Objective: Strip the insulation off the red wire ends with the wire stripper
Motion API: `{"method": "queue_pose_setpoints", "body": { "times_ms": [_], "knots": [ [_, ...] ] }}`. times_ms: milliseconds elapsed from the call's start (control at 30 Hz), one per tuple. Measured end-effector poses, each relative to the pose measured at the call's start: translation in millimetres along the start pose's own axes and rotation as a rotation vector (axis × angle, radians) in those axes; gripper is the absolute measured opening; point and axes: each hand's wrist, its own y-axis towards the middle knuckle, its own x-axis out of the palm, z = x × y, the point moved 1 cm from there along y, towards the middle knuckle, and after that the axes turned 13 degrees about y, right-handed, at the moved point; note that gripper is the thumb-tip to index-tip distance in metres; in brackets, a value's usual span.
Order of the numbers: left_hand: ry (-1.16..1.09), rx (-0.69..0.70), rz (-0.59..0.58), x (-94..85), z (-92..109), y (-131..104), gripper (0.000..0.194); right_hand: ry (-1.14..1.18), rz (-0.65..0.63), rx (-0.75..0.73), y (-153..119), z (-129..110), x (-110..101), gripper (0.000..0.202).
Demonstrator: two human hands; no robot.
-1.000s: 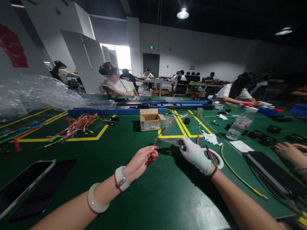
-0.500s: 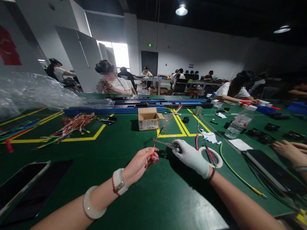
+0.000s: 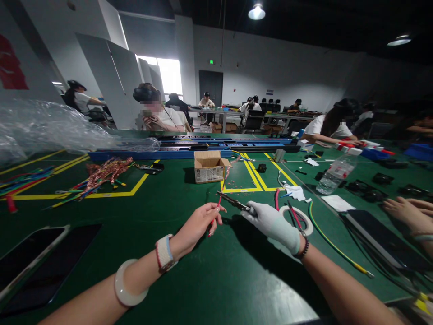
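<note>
My left hand (image 3: 203,219), bare, pinches a short piece of red wire (image 3: 219,201) between thumb and fingertips, above the green table. My right hand (image 3: 270,224), in a white glove, is closed around long-nose pliers (image 3: 237,202), whose handles are mostly hidden in the palm. The tips of the pliers are at the upper end of the red wire; whether they touch it is hard to tell. Beyond the hands stands an open cardboard box (image 3: 209,175). Stripped copper strands (image 3: 227,173) lie at its right side among small scraps.
A heap of copper strands (image 3: 106,176) and colored wires lies left. Two phones (image 3: 32,253) lie near left. A tape roll (image 3: 309,225), a green-yellow cable (image 3: 333,246), a bottle (image 3: 338,171) and another person's hand (image 3: 402,212) are right. Blue rails (image 3: 135,156) run behind.
The long copper-ended length above my left hand has come off the red wire. Strands now lie by the box, and only a short red end sticks up. The pliers have turned slightly.
</note>
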Motion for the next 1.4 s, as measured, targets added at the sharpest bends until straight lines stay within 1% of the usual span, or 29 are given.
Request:
{"method": "queue_pose_setpoints", "body": {
  "times_ms": [67,167,300,500,633,700,833,900,967,1067,1167,1200,1300,1400],
  "knots": [
    [0.084,0.047,0.021,-3.0,3,1,0.023,0.080,-0.051,-0.004,-1,-1,-3,0.030],
    [0.218,0.096,0.013,-7.3,6,3,0.023,0.176,-0.125,0.015,-2,-1,-5,0.032],
    [0.359,0.154,0.004,-11.2,4,5,0.025,0.226,-0.189,0.053,-3,-1,-6,0.034],
    [0.456,0.204,0.029,-15.1,6,5,0.024,0.218,-0.216,0.053,-5,-5,-6,0.035],
    [0.461,0.211,0.043,-17.6,5,7,0.022,0.213,-0.231,0.028,-6,-6,-5,0.032],
    [0.440,0.203,0.023,-17.8,2,8,0.023,0.200,-0.214,0.004,-5,-5,-5,0.032],
    [0.318,0.183,0.000,-14.7,-3,6,0.027,0.168,-0.102,-0.058,-3,-1,-6,0.031],
    [0.278,0.176,-0.002,-12.4,-5,4,0.028,0.168,-0.062,-0.063,-1,0,-6,0.030],
    [0.288,0.171,-0.001,-10.9,-6,3,0.028,0.156,-0.035,-0.054,0,1,-8,0.027],
    [0.332,0.188,0.037,-11.8,-8,1,0.026,0.139,-0.038,-0.054,1,1,-9,0.024],
    [0.351,0.221,0.090,-14.6,-10,2,0.023,0.162,-0.024,-0.094,3,5,-9,0.015],
    [0.345,0.228,0.104,-15.4,-10,2,0.023,0.172,-0.004,-0.112,4,6,-8,0.016],
    [0.298,0.241,0.146,-16.9,-10,2,0.024,0.193,0.057,-0.169,6,13,-7,0.035],
    [0.259,0.245,0.194,-17.9,-10,2,0.025,0.204,0.073,-0.209,7,20,-10,0.042]
  ]
}}
